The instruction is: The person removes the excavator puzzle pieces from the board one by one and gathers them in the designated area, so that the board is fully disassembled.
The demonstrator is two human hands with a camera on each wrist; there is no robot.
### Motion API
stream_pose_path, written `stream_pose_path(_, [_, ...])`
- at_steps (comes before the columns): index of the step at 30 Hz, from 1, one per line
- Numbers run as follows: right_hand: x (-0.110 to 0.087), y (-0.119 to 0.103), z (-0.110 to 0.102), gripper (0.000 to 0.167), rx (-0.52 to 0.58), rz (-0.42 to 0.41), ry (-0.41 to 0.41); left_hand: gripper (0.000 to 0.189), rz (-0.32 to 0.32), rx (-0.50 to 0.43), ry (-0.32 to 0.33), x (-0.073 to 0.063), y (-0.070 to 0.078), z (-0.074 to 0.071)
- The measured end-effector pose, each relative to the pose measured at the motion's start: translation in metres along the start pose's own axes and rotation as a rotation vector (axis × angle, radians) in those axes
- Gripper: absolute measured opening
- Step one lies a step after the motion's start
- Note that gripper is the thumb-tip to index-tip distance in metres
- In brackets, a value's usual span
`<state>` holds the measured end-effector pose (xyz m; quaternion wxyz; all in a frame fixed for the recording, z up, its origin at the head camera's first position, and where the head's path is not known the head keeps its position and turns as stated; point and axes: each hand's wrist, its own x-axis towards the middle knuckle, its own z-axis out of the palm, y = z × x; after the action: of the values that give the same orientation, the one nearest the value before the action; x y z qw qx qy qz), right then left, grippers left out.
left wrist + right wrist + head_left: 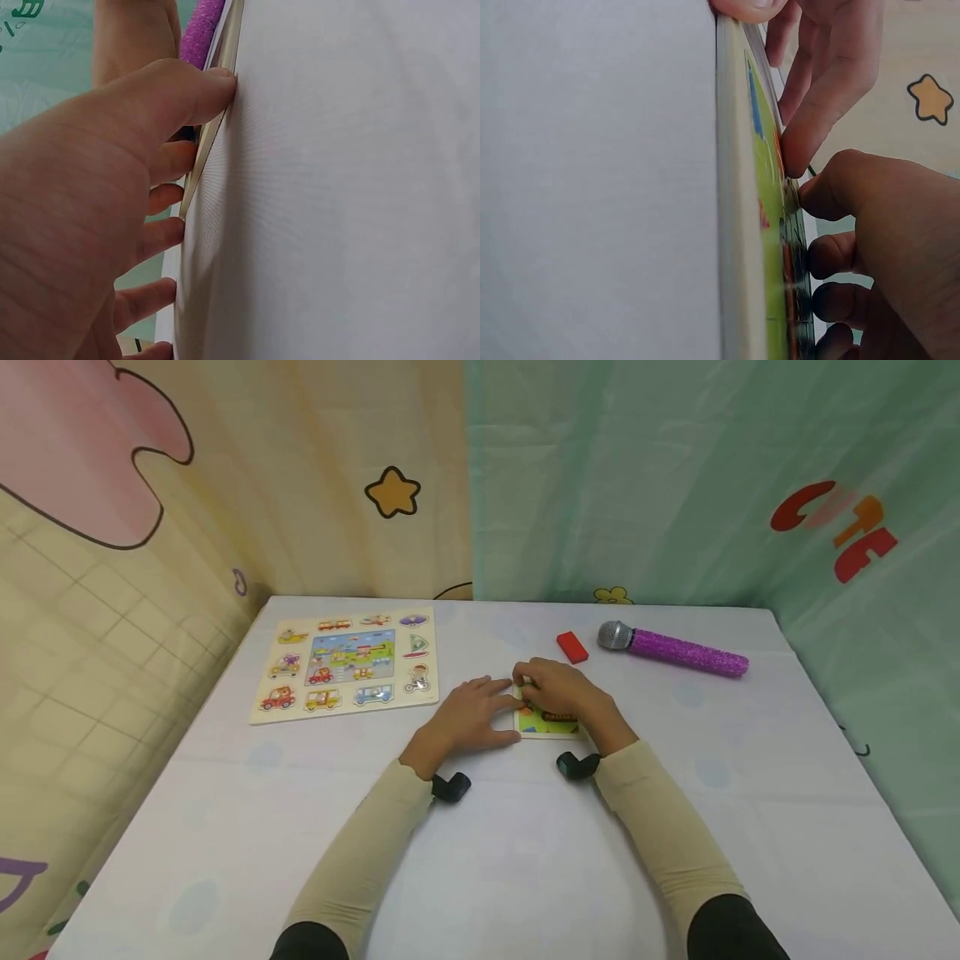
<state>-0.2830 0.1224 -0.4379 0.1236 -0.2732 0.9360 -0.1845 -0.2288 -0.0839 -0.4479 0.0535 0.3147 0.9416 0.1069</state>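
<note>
A small puzzle board with a green picture and a pale edge [551, 728] lies flat on the table between the two hands. The left hand [474, 714] is at its left side, fingers spread, and the thumb [217, 84] touches the board's pale edge. Above the picture is the right hand [558, 687], with bent fingers. In the right wrist view its fingertips [829, 255] meet the picture's surface, beside a left-hand finger [802, 154]. Whether the right hand pinches a loose piece cannot be told. Its palm hides the board's upper part.
A larger wooden vehicle puzzle [258, 714] lies to the left. Behind the right hand is a red block [572, 647]. A purple glittery microphone [686, 653] lies at the back right. Printed curtains [615, 485] hang behind the white table [517, 877].
</note>
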Motion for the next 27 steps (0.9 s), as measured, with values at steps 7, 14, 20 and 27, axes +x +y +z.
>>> stream_pose_path(7, [0.0047,-0.0026,0.0011,0.012,-0.028,-0.029,0.013,0.057,-0.003,-0.001,0.007,0.0016,0.0003,0.0007])
stream_pose_path(14, [0.0085,-0.0025,0.0018,0.005,-0.062,0.015,0.009,0.058,0.006,0.005,-0.01,0.0055,0.006,0.0018])
stream_pose_path(20, [0.0059,0.0019,0.0028,0.017,0.043,0.073,0.034,0.057,0.004,0.042,-0.001,0.0049,0.006,0.0012])
stream_pose_path(27, [-0.0006,-0.0011,-0.0011,0.019,0.191,0.028,0.023,0.058,-0.009,0.031,0.006,0.0012,0.0021,0.0021])
